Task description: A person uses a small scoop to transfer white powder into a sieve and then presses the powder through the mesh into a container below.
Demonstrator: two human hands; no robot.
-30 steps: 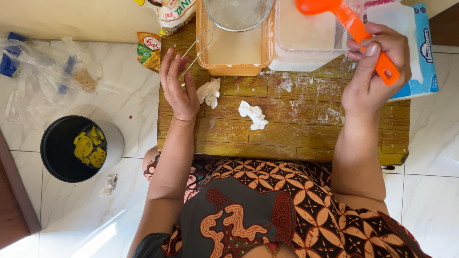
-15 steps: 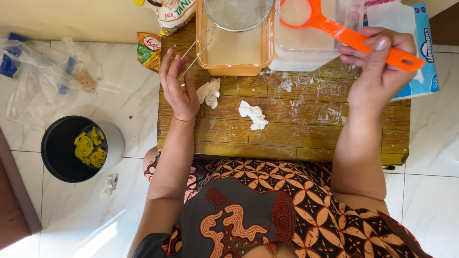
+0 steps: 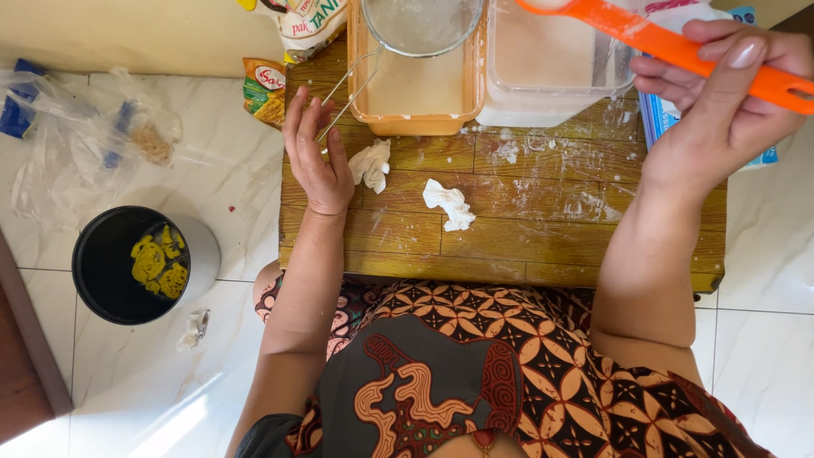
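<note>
our right hand [image 3: 721,93] is pinched shut around the handle of the orange scoop [image 3: 670,47], thumb on top, fingers wrapped under. the scoop's bowl end sits over the clear plastic container [image 3: 551,68] at the top edge of view, partly cut off. our left hand [image 3: 315,157] rests flat on the wooden table [image 3: 551,220], fingers spread and holding nothing, fingertips at the wire handle of the metal sieve [image 3: 420,24], which lies on the orange tray [image 3: 415,85]. two crumpled white dough scraps [image 3: 449,203] lie just beside the left hand. a black bucket [image 3: 136,263] stands on the tiled floor, well apart to the left.
</note>
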